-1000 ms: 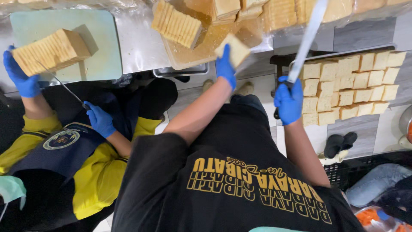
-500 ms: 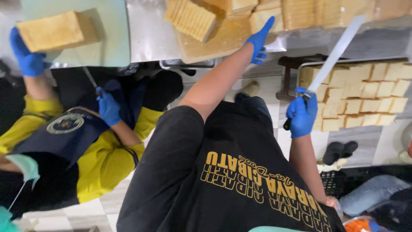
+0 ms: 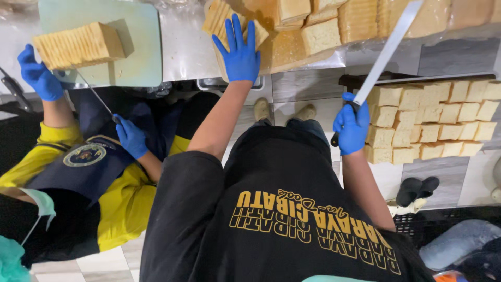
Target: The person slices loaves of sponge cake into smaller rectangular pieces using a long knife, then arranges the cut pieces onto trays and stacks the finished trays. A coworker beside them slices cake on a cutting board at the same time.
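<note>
left hand (image 3: 238, 49) on bread (image 3: 271, 31), right hand (image 3: 351, 125) (gloved) gripping knife (image 3: 389, 47)

steel counter (image 3: 185, 44) | green cutting board (image 3: 141, 47), sliced loaf (image 3: 78, 46) on it | bread pile (image 3: 323, 23)

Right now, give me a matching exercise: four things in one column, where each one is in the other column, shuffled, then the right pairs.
1 left hand
2 right hand
3 sliced loaf
4 bread cubes

A on the green cutting board
B gripping the long knife
C stacked in rows at the right
D spread flat on the bread pile

Pairs: 1-D, 2-B, 3-A, 4-C
</note>
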A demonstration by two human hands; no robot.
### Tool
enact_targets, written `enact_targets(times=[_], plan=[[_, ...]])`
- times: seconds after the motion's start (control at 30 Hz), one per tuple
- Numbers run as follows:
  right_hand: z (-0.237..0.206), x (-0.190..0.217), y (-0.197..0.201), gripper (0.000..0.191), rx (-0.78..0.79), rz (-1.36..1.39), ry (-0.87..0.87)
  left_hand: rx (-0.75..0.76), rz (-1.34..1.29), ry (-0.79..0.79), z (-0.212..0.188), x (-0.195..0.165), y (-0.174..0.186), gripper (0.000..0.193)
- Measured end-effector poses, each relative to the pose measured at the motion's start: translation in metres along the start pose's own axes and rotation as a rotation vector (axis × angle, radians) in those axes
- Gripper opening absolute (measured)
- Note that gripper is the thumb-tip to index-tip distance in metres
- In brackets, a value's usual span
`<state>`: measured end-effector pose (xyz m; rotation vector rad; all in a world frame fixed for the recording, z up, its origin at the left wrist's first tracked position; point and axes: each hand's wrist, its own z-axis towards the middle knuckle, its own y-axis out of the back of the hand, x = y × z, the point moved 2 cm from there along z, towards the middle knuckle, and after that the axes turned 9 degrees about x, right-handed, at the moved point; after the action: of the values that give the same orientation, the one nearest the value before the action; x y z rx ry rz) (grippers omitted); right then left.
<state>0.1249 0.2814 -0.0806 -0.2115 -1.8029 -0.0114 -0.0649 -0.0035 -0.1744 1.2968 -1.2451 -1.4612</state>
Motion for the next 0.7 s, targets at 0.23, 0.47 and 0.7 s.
enact_targets(times=[0.23, 0.47, 0.7], plan=[[0.012, 0.013, -0.016, 0.018, -0.027, 0.001, 0.029, 0.096, -0.257, -0.125, -0.001, 0.013, -0.007, 0.079], [0.017, 0.050, -0.046, 0.022, 0.086, -0.026, 0.162, 0.159, -2.267, -0.046, -0.022, -0.022, 0.037, 0.071], [0.034, 0.144, -0.090, 0.066, 0.214, -0.307, 0.395, 0.634, -2.738, -0.038, -0.032, -0.085, 0.089, 0.062]])
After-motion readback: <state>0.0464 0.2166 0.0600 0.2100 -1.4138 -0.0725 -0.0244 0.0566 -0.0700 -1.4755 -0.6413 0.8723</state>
